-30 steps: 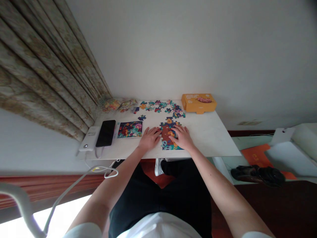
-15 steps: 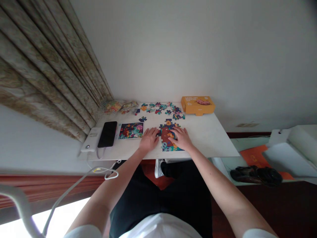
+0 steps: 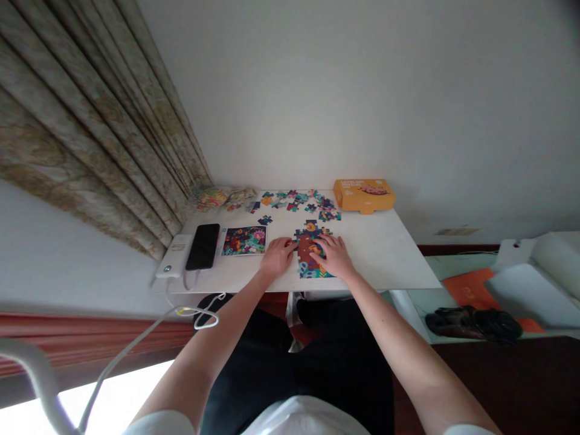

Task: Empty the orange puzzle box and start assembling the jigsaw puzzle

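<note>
A partly joined jigsaw puzzle lies flat near the table's front edge, brown in the middle with dark blue and teal parts. My left hand is at its left side, fingers drawn together on a small dark puzzle piece that they partly hide. Spread over the puzzle's right part, my right hand rests with its fingers apart and covers some of the picture. Left of my left hand lies a printed picture card with a similar colourful scene.
Loose puzzle pieces are scattered at the back of the white table, beside a yellow puzzle box. Clear plastic bags lie back left. A black phone and a white power bank with a cable are at the left.
My left fingers have curled in closer around the dark piece at the puzzle's left edge. My right hand stays on the puzzle. The whole view has shifted slightly.
</note>
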### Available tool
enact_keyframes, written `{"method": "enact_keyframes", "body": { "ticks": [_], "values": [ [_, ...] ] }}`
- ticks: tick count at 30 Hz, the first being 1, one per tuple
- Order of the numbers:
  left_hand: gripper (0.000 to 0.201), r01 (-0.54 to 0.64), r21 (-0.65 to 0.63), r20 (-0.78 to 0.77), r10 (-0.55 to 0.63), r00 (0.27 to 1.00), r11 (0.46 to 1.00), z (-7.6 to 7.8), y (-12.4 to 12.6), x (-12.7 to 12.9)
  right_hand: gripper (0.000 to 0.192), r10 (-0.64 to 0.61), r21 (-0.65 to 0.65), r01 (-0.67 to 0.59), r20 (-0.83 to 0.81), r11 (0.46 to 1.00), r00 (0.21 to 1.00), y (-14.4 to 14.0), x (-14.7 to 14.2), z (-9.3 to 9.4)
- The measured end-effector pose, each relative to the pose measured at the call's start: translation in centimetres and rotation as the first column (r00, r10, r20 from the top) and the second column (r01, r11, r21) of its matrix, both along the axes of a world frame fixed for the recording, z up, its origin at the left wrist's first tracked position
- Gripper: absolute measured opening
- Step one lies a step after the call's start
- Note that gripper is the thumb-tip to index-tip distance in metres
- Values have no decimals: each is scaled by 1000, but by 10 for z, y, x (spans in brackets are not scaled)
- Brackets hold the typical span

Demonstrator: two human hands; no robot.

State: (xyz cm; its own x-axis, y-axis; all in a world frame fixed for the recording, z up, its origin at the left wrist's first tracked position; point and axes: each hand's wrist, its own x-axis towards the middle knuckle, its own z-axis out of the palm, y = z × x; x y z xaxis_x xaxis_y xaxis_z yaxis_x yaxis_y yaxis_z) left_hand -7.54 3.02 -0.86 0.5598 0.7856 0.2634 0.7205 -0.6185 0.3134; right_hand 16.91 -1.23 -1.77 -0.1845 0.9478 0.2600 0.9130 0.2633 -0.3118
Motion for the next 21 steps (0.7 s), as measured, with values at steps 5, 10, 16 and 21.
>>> {"method": "enact_keyframes", "body": {
  "ticks": [5,10,16,21],
  "values": [
    [34,1,4,17,-1,1000,1000,0,-4,1,49,2,5,-2,-17,1000,1000,0,0,3],
    [34,-210,-25,155,211,965,977,14,29,-11,48,1,8,0,-33,1000,999,1,0,3],
    [33,-535,-233,-105,526,844,812,43,112,-39,47,-14,-1,14,-40,1000,999,1,1,2],
    [43,-627,-225,-171,603,779,746,45,147,-49,46,-18,-11,17,-89,1000,996,2,2,-1]
  ]
}}
